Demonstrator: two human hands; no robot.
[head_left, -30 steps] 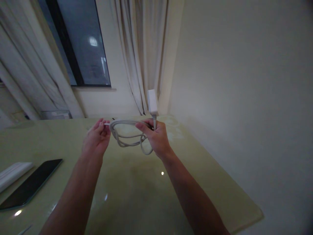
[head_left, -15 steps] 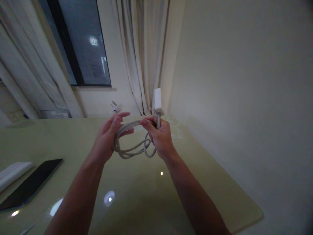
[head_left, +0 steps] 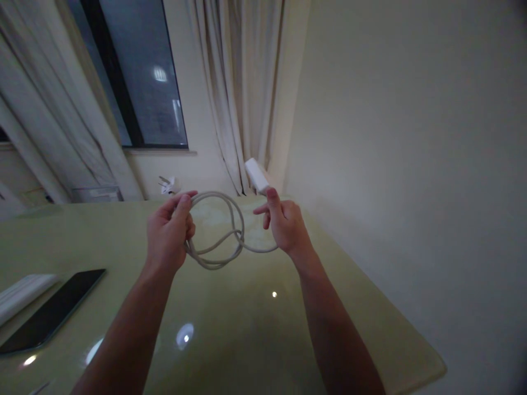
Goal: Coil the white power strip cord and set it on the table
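A grey-white power cord (head_left: 242,219) hangs in loose loops between my hands, above the table. My left hand (head_left: 169,233) is closed around the left side of the loops. Just beyond its fingers a white plug (head_left: 168,185) with metal prongs sticks up. At the other end of the cord is a white block (head_left: 257,175), tilted up to the left. My right hand (head_left: 287,224) grips the cord by the block's base, its thumb up against it and a finger pointing left. The cord's run inside the right palm is hidden.
The pale green glossy table (head_left: 230,329) reflects lamps. At its left lie a dark flat tablet-like slab (head_left: 53,310) and a long white object (head_left: 24,293). A wall (head_left: 411,164) borders the right side; curtains (head_left: 255,82) and a window (head_left: 140,71) stand behind.
My hands have moved apart, the right one letting go of the loops and keeping the block end. The block has tipped left, the plug has shifted left, and the loops hang wider.
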